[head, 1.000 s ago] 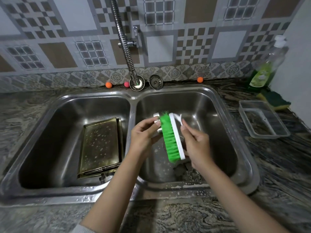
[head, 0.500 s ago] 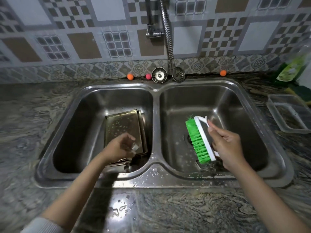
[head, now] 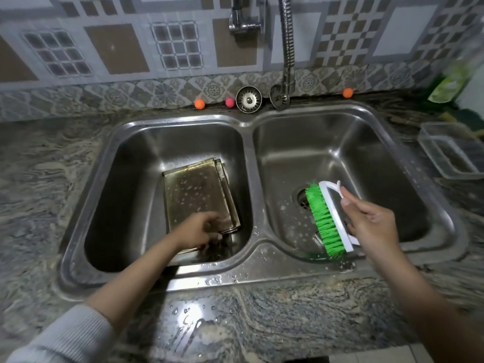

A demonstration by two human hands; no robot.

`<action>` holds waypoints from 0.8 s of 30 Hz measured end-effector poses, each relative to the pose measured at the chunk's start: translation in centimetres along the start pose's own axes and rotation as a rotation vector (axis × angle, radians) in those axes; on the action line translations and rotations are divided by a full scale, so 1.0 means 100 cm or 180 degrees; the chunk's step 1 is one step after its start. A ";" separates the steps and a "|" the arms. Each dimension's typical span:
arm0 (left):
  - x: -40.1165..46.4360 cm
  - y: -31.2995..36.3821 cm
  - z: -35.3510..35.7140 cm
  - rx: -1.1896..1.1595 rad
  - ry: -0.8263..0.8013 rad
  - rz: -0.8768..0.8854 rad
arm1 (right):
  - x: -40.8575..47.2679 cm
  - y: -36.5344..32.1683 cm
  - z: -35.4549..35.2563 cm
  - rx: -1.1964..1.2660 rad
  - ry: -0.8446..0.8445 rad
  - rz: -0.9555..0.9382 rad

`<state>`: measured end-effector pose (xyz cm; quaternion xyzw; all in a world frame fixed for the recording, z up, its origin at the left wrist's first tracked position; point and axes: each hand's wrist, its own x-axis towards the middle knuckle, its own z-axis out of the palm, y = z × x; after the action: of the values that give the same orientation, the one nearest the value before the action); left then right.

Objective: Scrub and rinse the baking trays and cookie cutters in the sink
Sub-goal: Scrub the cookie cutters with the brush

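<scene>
Right grip (head: 372,226) clasps the brush (head: 326,218), bristles leftward, long axis running front-to-back over the sink (head: 262,273).

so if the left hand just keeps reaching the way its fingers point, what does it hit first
The left hand is already at the near end of the stacked baking trays in the left basin; depth is unclear, but it would likely meet those first.

We note the following colours, placed relative to the steel-grey double sink (head: 248,150). In its left basin, the baking trays (head: 195,191) are dull bronze, flecked white. Over its right basin, the scrub brush (head: 330,218) has bright green bristles and a white back. Behind it, two balls (head: 199,104) are orange and one ball (head: 229,102) pink. The countertop (head: 288,318) around it is grey-brown swirled stone. The wall tiles (head: 115,48) above carry brown, white and grey checks.
</scene>
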<state>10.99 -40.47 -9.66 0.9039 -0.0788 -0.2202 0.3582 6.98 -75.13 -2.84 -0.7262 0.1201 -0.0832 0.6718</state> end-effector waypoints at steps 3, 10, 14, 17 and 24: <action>0.003 0.039 -0.008 -0.0810 0.0721 0.0202 | 0.011 -0.002 -0.010 -0.0033 0.0132 -0.0053; 0.051 0.162 0.042 -0.1175 0.0641 0.0844 | 0.040 -0.008 -0.061 -0.0052 0.0496 -0.0015; 0.096 0.195 0.104 -0.0547 -0.0031 0.0850 | 0.056 0.000 -0.096 -0.0098 0.0607 0.0020; 0.123 0.202 0.143 0.0291 -0.0543 0.0786 | 0.068 0.008 -0.119 -0.0164 0.0596 -0.0073; 0.165 0.195 0.195 0.1448 -0.1041 0.0204 | 0.098 0.016 -0.157 -0.0214 0.0362 -0.0213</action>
<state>17.15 -71.66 -14.59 0.9106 -0.2115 -0.3284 0.1355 11.81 -93.04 -3.57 -0.7461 0.1364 -0.1426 0.6360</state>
